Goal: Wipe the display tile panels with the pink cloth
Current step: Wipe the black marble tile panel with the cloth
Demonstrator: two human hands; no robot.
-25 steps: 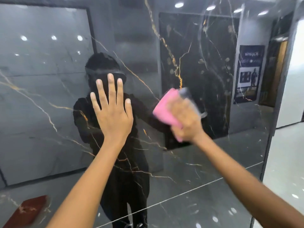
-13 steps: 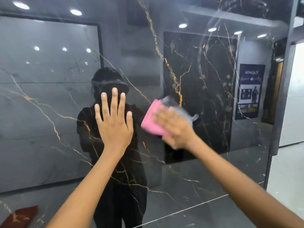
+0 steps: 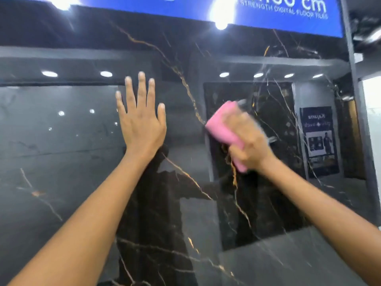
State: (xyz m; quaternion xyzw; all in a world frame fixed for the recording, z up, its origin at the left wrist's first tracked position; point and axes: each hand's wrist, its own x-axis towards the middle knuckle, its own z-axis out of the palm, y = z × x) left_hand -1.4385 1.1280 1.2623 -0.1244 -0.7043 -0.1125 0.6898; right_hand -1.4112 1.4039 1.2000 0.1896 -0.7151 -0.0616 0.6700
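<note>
Both arms reach forward; left hand [image 3: 142,122] flat with fingers spread, right hand [image 3: 248,141] curled.

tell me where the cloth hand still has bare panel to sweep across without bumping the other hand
Bare patches on the tile panel: the strip above both hands under the blue sign, and the stretch below, between the two forearms. Right of the right hand and pink cloth it stays bare up to the frame post. Crowded: the narrow gap toward the left hand, flat on the panel.

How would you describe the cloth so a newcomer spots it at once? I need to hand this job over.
Look at the glossy black tile panel with gold veins under the blue sign. The right hand presses a folded pink cloth against it, beside the flat left hand. It is the only pink thing there.
</note>
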